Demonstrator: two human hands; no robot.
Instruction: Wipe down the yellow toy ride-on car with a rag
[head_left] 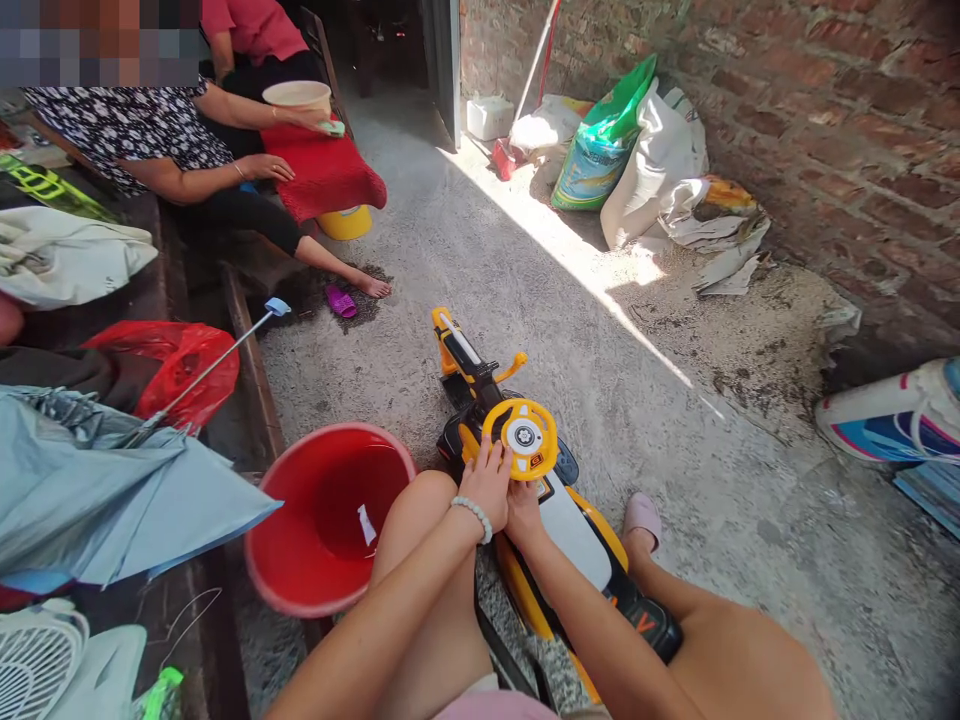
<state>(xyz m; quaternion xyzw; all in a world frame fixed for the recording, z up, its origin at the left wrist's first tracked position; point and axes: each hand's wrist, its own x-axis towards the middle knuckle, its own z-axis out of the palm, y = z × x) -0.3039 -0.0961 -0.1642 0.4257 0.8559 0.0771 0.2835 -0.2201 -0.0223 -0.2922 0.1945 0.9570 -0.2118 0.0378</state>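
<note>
A yellow toy steering wheel [553,440] with a white hub sits on a yellow, white and black ride-on toy [574,530] between my legs. My left hand [487,482], with a beaded bracelet at the wrist, lies on the lower left of the wheel, its fingers reaching over the rim. Close beside it, my right hand [523,508] is at the wheel's bottom edge, its fingers mostly hidden under the rim and behind the left hand. A toy digger arm [466,350] sticks out ahead of the wheel.
A red bucket [281,510] stands left of my knee. A blue umbrella [135,500] juts from the left. Ahead left, a seated person holds a bowl [297,96] near a red cloth [330,170]. Sacks [611,135] lean by the brick wall; a white bucket [885,415] lies right.
</note>
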